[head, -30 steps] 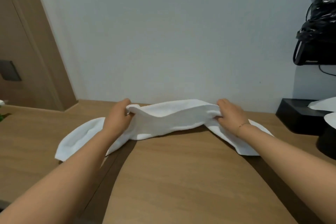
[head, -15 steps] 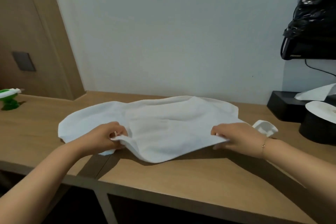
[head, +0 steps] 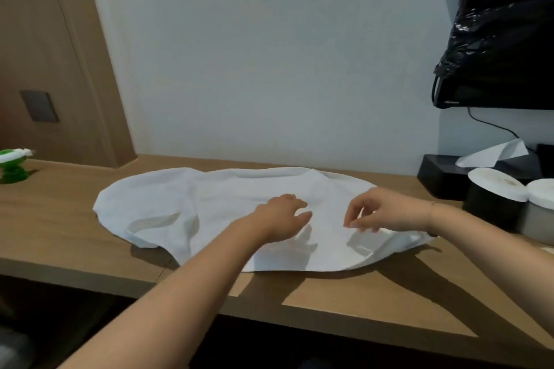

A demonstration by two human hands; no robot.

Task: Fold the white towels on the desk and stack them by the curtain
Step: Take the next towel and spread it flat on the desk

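No writing can be read anywhere: the one small mark on the dark screen's lower frame is too blurred to make out.

Nearest the front edge of the wooden desk (head: 344,302) two bare forearms reach in over a strip of bare wood. One white towel (head: 239,204) lies spread across the middle of the desk, wrinkled, its near hem close to the front edge and its far hem close to the wall; a fold stands up near its left end.

Over the towel's middle, the left hand (head: 280,217) hovers palm down with its fingers loosely bent and holding nothing. Just to its right, apart from it, the right hand (head: 386,213) has its fingers bent down toward the cloth, thumb and forefinger close together; whether they pinch the towel or only touch it cannot be told. A thin bracelet (head: 431,208) circles that wrist.

Beyond the towel's right end, near the desk's right edge, two round dark containers (head: 491,210) with pale lids stand side by side, touching. Behind them, by the wall, sits one black tissue box (head: 440,174) with a white tissue sticking up.

At the far left edge stands one green and white object (head: 12,165).

On the wall above the right end hangs one dark screen (head: 494,96), draped with a black plastic bag (head: 503,18).
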